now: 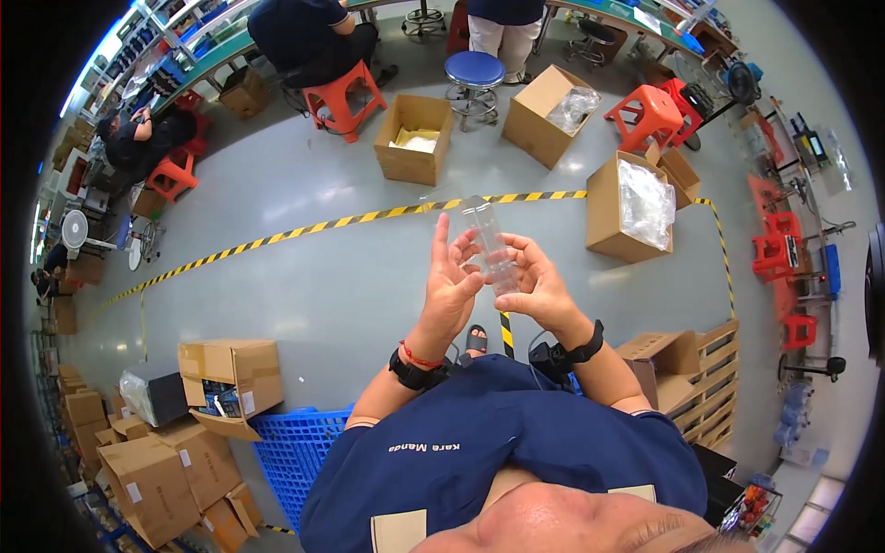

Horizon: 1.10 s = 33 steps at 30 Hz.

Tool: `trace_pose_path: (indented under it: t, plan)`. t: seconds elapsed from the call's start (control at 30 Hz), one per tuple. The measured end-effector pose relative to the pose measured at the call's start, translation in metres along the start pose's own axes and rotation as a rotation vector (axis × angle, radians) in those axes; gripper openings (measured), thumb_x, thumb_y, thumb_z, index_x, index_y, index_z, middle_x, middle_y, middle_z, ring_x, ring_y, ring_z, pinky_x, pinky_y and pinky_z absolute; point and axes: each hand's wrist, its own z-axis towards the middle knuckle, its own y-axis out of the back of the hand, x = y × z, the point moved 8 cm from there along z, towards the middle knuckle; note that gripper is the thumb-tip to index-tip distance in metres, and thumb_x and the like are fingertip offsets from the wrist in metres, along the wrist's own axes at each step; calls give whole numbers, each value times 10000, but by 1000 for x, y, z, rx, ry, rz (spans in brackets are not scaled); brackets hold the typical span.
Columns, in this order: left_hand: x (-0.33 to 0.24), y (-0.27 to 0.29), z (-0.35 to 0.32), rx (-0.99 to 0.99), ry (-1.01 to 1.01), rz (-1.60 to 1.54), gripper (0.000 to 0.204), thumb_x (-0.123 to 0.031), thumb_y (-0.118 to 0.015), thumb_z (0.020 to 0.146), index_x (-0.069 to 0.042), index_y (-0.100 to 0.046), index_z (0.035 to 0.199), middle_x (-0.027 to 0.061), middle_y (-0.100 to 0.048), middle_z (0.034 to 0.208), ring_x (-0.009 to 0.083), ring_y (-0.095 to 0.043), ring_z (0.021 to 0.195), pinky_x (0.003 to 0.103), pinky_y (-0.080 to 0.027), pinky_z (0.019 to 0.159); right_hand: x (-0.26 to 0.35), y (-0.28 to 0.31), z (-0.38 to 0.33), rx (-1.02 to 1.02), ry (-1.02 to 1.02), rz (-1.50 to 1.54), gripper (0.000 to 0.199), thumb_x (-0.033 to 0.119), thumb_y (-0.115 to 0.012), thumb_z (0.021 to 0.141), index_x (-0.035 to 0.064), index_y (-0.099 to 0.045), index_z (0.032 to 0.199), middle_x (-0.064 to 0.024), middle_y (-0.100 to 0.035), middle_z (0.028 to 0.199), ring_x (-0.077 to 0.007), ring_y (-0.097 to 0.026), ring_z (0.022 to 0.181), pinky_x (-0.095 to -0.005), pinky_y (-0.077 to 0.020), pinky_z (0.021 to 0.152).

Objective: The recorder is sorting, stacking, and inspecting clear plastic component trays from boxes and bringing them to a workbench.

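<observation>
A clear plastic blister tray (489, 247), long and narrow, is held up in front of the person's chest, above the grey floor (304, 276) and roughly over the yellow-and-black tape line (323, 224). To my eye the risk is a slip: the piece looks thin and slick, and it is pinched only near its lower end, so a loosened thumb could let it tip forward and drop. Squeezing harder might instead buckle it. The right hand (537, 290) has its fingers curled around the tray's lower right edge, gripping it. The left hand (452, 286) is spread much wider, fingers nearly straight and fanned upward, its fingertips resting against the tray's left side rather than closing on it.
</observation>
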Motion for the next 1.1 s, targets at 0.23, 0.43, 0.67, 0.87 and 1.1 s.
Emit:
trace_pose_path:
  t: [0.23,0.43,0.67,0.87,1.1]
  plan:
    - [11,-15,8,35,23,-42,890,-59,-646,769,-173,-50,1420,153,-313,1303,264,-361,1192,394,-333,986,7,14,-5,-46,106,-39,838,62,-781,639,10,-273,1303,-131,-482,1129,-207,-555,989,-306,-506,787]
    - [26,-28,23,42,88,-87,870,-9,-613,764,-167,-62,1419,155,-305,1300,269,-365,1187,393,-338,984,17,35,-8,-107,101,-6,846,67,-787,631,8,-274,1301,-131,-476,1135,-204,-560,984,-299,-498,794]
    - [57,-51,52,89,152,-70,933,-74,-680,740,-155,-45,1418,154,-304,1298,263,-353,1155,388,-322,968,35,83,-14,-235,207,-165,858,76,-802,612,10,-288,1295,-130,-477,1129,-196,-566,973,-294,-494,784]
    - [85,-67,87,194,147,-47,744,-323,-537,863,-156,-73,1420,124,-324,1292,220,-372,1120,360,-300,928,49,125,-9,-338,234,-220,870,93,-810,604,11,-288,1295,-130,-481,1123,-200,-576,949,-294,-488,783]
    - [119,-74,159,208,323,-283,578,-470,-293,928,-192,-143,1413,148,-355,1288,252,-391,1124,389,-316,937,64,188,29,-477,284,-117,858,110,-806,615,15,-290,1294,-127,-475,1133,-196,-570,952,-291,-488,783]
